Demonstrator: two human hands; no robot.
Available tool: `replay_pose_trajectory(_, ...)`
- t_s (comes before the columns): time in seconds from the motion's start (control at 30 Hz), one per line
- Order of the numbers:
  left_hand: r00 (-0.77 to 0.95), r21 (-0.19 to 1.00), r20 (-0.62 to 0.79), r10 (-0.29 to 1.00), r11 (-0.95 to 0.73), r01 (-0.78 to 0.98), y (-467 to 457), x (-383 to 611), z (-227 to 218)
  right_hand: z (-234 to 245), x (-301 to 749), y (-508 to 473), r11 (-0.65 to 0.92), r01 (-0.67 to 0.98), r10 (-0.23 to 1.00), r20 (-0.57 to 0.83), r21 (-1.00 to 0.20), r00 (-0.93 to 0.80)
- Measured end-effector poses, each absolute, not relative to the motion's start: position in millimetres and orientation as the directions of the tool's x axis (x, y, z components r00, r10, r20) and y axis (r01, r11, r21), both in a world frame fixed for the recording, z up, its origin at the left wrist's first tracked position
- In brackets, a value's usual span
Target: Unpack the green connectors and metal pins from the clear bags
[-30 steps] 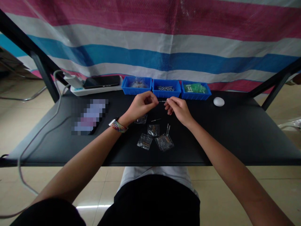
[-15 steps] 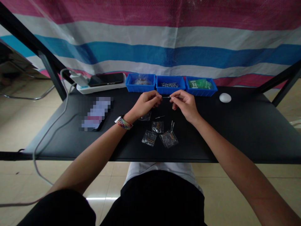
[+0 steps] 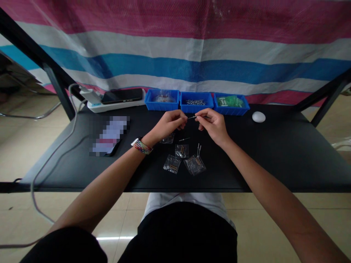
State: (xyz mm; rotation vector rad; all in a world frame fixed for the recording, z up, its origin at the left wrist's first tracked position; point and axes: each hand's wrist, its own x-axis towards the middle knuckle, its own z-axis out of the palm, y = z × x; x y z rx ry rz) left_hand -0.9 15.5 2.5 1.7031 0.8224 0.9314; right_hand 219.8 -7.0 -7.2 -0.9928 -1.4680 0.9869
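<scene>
A thin metal blind rivet (image 3: pixel 192 117) spans the gap between my two hands, above the table and in front of the bins. My left hand (image 3: pixel 173 124) pinches its left end between thumb and fingertips. At the other end, my right hand (image 3: pixel 212 124) is closed on it with thumb and forefinger. Below the hands lies a loose rivet (image 3: pixel 184 139), and two more rivets (image 3: pixel 199 149) rest nearer to me. Small clear bags with brass-coloured pins lie around them: one bag (image 3: pixel 181 151) in the middle, another bag (image 3: pixel 172 164) lower left, and overlapping bags (image 3: pixel 195 165) lower right.
Three blue bins line the back: a left bin (image 3: pixel 161 106) with clear bags, a middle bin (image 3: pixel 196 108) of rivets and a right bin (image 3: pixel 231 111) with green plastic. Left are a power strip (image 3: pixel 117 106), a dark phone (image 3: pixel 122 96) and another phone (image 3: pixel 111 136). A white mouse (image 3: pixel 258 117) sits right.
The view has shifted slightly. The rivet between my hands now tilts a little, its right end higher. Both hands keep their hold, and the things on the table have stayed in place.
</scene>
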Motion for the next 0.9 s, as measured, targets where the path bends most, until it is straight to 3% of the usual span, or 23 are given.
replay_pose_trajectory(0.33, 0.405, 0.94, 0.309, 0.86, -0.341, 0.007, 12.4, -0.4, 5.7, -12.1, 220.2, -4.2, 0.14, 0.004, 0.974, 0.137, -0.99, -0.183)
replay_pose_trajectory(0.5, 0.402, 0.936, 0.319, 0.858, -0.352, 0.009, 9.5, 1.0, 8.8, -14.2, 219.4, -4.5, 0.151, -0.003, 0.97, 0.149, -0.988, -0.192)
replay_pose_trajectory(0.63, 0.415, 0.939, 0.313, 0.854, -0.343, -0.004, 11.2, 1.2, 7.0, -12.9, 219.6, -3.4, 0.247, -0.012, 0.955, 0.245, -0.969, -0.168)
replay_pose_trajectory(0.73, 0.429, 0.939, 0.298, 0.853, -0.343, 0.03, 12.8, -1.3, 7.0, -8.7, 224.0, 2.4, 0.385, 0.039, 0.923, 0.384, -0.922, -0.036)
replay_pose_trajectory(0.83, 0.522, 0.881, 0.259, 0.813, -0.42, 0.216, 12.1, -5.3, 8.6, -3.2, 235.4, 13.3, 0.538, 0.233, 0.782, 0.583, -0.81, 0.22)
replay_pose_trajectory(0.9, 0.596, 0.782, 0.192, 0.78, -0.488, 0.387, 10.9, -7.3, 8.3, -1.5, 245.3, 21.9, 0.577, 0.389, 0.638, 0.694, -0.718, 0.334)
